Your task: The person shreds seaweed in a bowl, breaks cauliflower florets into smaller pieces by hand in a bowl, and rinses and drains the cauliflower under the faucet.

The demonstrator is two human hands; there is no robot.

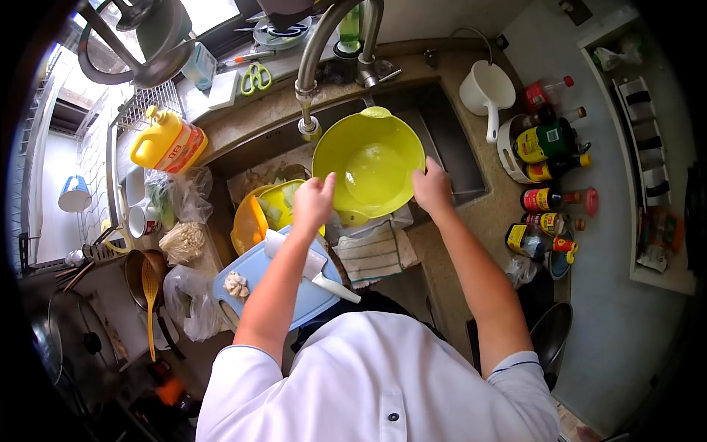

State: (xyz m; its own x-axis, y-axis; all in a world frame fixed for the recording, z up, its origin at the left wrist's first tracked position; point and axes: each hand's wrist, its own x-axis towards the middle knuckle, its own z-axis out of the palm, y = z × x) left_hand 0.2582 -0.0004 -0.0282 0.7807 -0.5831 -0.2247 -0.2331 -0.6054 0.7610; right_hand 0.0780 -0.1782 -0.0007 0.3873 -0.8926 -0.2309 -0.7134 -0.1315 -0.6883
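A yellow-green bowl is held over the sink, just right of the faucet, with a little clear liquid seemingly at its bottom. My left hand grips its left rim, thumb on top. On the opposite side, my right hand is closed on the right rim. Below my left hand are an orange container and a second yellow-green vessel with pale pieces in it. A blue cutting board lies under my left forearm, bearing a cleaver and pale chopped pieces.
A striped cloth hangs at the sink's front edge. To the left are a yellow jug, enoki mushrooms and plastic bags. A white ladle-like pot and several sauce bottles stand right. Pans hang upper left.
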